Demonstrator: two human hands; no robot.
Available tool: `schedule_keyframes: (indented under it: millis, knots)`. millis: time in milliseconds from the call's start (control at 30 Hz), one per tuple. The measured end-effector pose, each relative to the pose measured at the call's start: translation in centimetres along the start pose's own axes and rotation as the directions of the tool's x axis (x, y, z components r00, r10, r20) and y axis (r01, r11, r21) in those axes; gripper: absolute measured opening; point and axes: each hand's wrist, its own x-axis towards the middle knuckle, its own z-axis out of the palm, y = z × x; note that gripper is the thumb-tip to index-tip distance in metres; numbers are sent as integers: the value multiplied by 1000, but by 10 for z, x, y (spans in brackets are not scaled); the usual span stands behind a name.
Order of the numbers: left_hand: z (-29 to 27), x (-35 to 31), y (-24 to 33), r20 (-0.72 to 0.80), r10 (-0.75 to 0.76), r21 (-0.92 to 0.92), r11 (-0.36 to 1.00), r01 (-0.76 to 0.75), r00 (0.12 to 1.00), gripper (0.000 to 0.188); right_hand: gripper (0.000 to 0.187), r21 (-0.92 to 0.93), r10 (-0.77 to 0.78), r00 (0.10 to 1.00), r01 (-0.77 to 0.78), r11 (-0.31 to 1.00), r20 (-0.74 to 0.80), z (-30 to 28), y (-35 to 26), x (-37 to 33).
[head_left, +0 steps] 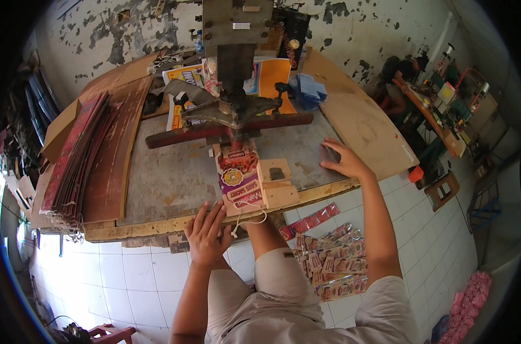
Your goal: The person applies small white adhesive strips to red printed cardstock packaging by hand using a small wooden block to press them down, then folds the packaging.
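Note:
A printed red, purple and tan packaging strip (237, 176) lies lengthwise under the middle of a metal press (233, 114) with a long red-brown crossbar. White string loops hang from the strip's near end over the table edge. My left hand (207, 234) rests at that edge, fingers stretched out, fingertips close to the strip's near left corner. Right of the strip, a wooden block (278, 195) with a dark square piece sits against it. My right hand (347, 161) is over the table's right part, thumb and fingers curved around a small dark thing (329, 153) whose kind is unclear.
A stack of red strips (79, 155) with strings lies on the left board. Printed sheets (274, 77) and blue pieces (309, 90) are behind the press. Packaged strips (335, 258) lie on the tiled floor. Another person (406, 74) sits at a bench at far right.

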Motion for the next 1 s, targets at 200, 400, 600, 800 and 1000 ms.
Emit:
schedule_keyframes:
  millis: [200, 400, 600, 800, 1000]
  knots:
    - [-2, -1, -1, -3, 0, 14, 1000, 0, 1000, 55, 73, 35, 87, 979, -95, 995, 183, -15, -4, 22]
    - [-3, 1, 1, -17, 14, 7, 1000, -13, 1000, 53, 69, 37, 147, 975, -155, 987, 169, -21, 0, 24]
    - [-2, -2, 0, 6, 2, 11, 1000, -2, 1000, 56, 55, 38, 77, 986, -83, 996, 147, -19, -2, 25]
    - [-6, -2, 0, 24, -11, -1, 1000, 11, 1000, 57, 36, 105, 110, 991, -117, 988, 74, -20, -30, 28]
    - [-7, 0, 1, 33, -4, -4, 1000, 5, 999, 57, 11, 20, 33, 998, -32, 999, -60, -33, -37, 27]
